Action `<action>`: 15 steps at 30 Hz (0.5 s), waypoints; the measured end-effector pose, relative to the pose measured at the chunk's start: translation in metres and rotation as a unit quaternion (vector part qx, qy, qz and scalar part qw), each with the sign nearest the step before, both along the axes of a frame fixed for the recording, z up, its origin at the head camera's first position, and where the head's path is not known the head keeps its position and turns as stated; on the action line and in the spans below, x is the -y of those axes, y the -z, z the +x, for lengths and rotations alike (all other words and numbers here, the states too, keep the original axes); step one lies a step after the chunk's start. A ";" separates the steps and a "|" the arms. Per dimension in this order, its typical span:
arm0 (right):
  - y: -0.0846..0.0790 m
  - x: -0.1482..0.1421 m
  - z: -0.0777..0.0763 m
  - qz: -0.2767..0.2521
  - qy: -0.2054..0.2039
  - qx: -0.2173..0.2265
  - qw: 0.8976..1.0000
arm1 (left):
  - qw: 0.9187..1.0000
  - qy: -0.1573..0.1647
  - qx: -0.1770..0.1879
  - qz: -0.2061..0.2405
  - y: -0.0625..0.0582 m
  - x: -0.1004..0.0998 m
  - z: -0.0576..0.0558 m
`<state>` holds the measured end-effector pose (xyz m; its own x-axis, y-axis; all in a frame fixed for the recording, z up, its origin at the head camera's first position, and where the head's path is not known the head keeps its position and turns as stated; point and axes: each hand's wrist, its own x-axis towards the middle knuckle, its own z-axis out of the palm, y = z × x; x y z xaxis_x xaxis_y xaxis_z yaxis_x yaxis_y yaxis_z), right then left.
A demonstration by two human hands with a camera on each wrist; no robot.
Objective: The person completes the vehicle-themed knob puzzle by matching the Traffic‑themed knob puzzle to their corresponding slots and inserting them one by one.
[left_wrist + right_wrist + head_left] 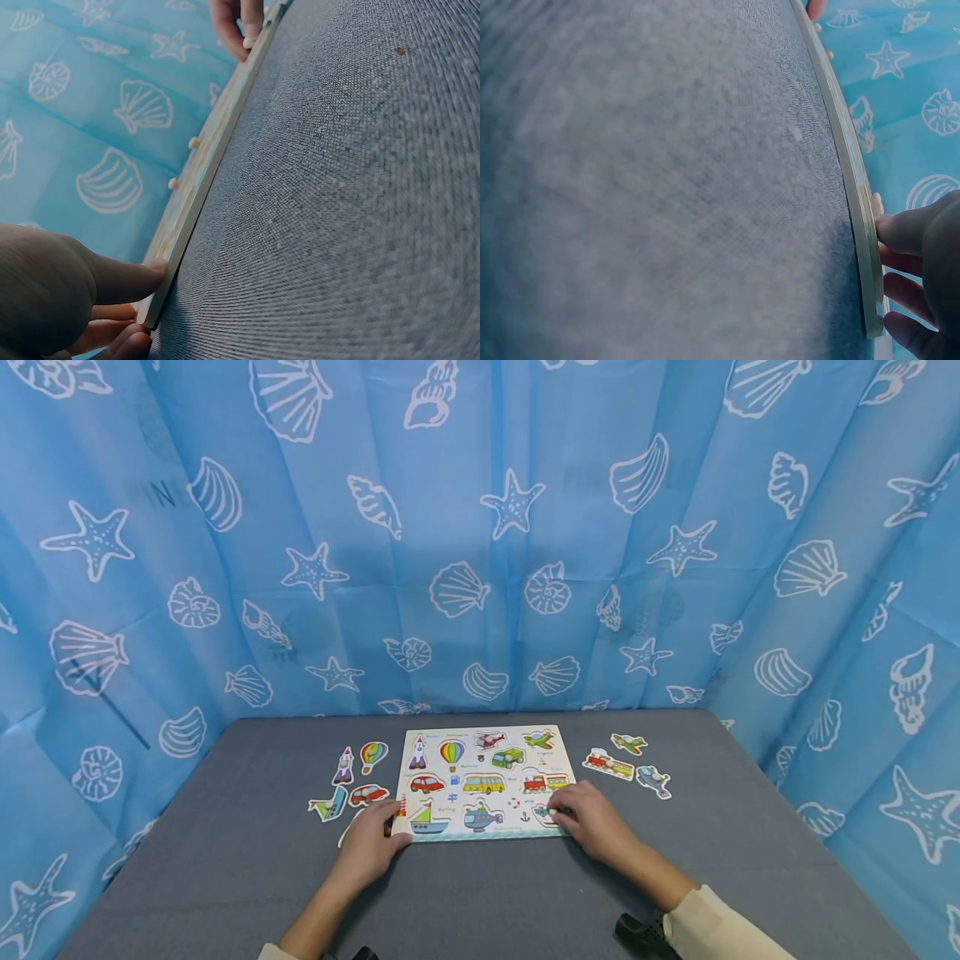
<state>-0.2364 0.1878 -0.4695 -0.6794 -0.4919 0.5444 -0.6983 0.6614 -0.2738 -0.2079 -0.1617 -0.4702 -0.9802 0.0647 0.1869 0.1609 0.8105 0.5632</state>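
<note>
A flat peg puzzle board (525, 832) with printed vehicles lies on the grey table. My left hand (367, 843) grips its near left corner, thumb along the edge and fingers beyond it, as the left wrist view shows. At the near right corner my right hand (592, 818) pinches the small knob (250, 43) of a puzzle piece (543, 815), mostly covered by the fingers. That piece overlaps its place on the board. Other round knobs (194, 142) stand up from the board. Beside the left hand lies a red car piece (368, 794).
Left of the board lie a rocket piece (342, 767), a balloon piece (372, 757) and a sailboat piece (328, 804). On the right are a plane piece (628, 743), a train piece (608, 764) and a blue piece (653, 781). A blue shell-patterned curtain (480, 543) hangs behind.
</note>
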 end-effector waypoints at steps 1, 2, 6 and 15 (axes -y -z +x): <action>0.000 0.000 0.000 0.002 0.001 0.002 1.000 | 1.000 0.000 0.000 0.001 0.000 0.000 0.000; 0.000 0.000 -0.001 0.006 0.003 0.007 1.000 | 1.000 0.000 0.000 0.001 0.000 0.000 0.000; -0.001 0.001 -0.001 0.021 0.009 0.027 0.999 | 1.000 -0.001 -0.001 0.002 -0.001 0.000 0.001; -0.020 -0.006 -0.009 0.064 -0.026 0.132 0.989 | 1.000 0.003 -0.002 0.001 0.000 0.000 0.001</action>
<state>-0.2450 0.1933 -0.4495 -0.7622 -0.5824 0.2826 -0.6468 0.6680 -0.3680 -0.2073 -0.1620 -0.4705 -0.9792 0.0704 0.1901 0.1676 0.8087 0.5638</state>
